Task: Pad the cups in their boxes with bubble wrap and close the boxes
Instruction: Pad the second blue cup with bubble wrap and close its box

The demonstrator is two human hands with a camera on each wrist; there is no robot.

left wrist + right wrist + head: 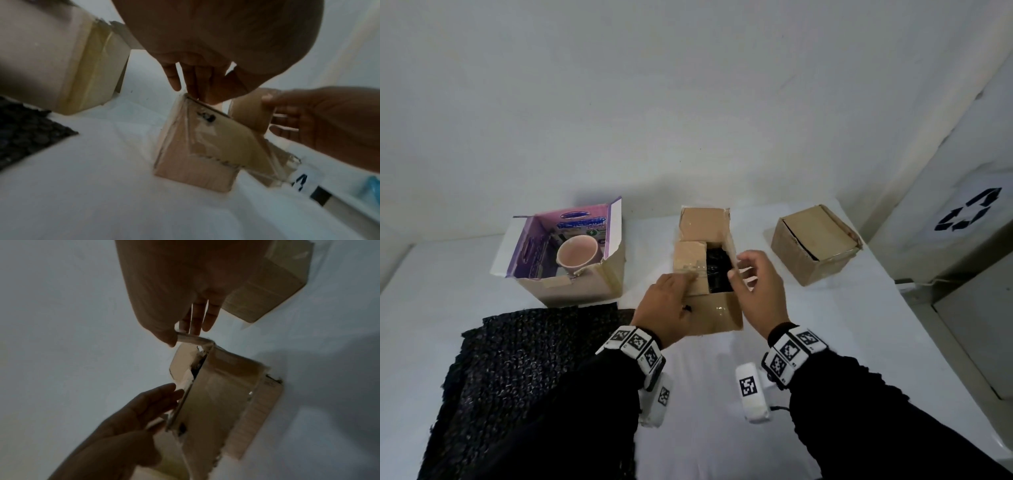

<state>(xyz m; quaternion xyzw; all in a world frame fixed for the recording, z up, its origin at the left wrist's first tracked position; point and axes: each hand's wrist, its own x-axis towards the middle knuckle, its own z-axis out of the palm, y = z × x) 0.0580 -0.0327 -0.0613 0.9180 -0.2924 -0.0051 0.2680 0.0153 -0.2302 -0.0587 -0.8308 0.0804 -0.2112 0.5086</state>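
Note:
The middle cardboard box [717,315] stands open, with black bubble wrap [717,270] filling its inside; no cup shows in it. My left hand [674,294] presses its left flap [688,257] down with straight fingers [197,81]. My right hand [751,277] pinches the right flap [251,113] between thumb and fingers and holds it upright. A pink cup [577,255] stands uncovered in the open purple-lined box [571,284] at the left. A sheet of black bubble wrap [527,377] lies on the table in front of that box.
A third cardboard box [815,243] sits at the right with its flaps down. The table [825,325] is covered in white cloth and backs onto a white wall. A grey bin with a recycling symbol [967,214] stands beyond the right edge.

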